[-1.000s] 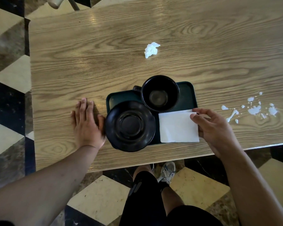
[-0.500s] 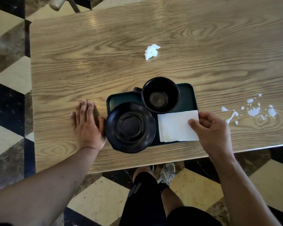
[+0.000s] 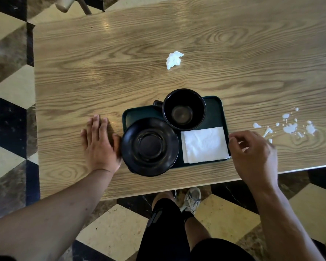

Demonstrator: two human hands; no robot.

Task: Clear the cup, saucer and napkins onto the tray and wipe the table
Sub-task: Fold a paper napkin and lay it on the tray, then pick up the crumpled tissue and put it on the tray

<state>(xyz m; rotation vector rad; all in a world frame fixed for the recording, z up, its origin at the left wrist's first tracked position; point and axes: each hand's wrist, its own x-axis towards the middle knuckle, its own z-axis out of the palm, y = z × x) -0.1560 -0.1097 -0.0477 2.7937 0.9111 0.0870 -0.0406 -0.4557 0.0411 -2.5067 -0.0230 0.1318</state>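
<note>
left hand (image 3: 99, 142) laid flat on table (image 3: 83, 81), beside tray's (image 3: 214, 108) left edge | right hand (image 3: 253, 157) loosely curled, seemingly released, past tray's right edge | napkin (image 3: 205, 145) lying in tray's near right corner

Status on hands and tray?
Left hand flat on table, right hand open. Cup, saucer, napkin on tray. Crumpled napkin, spill left.
</note>
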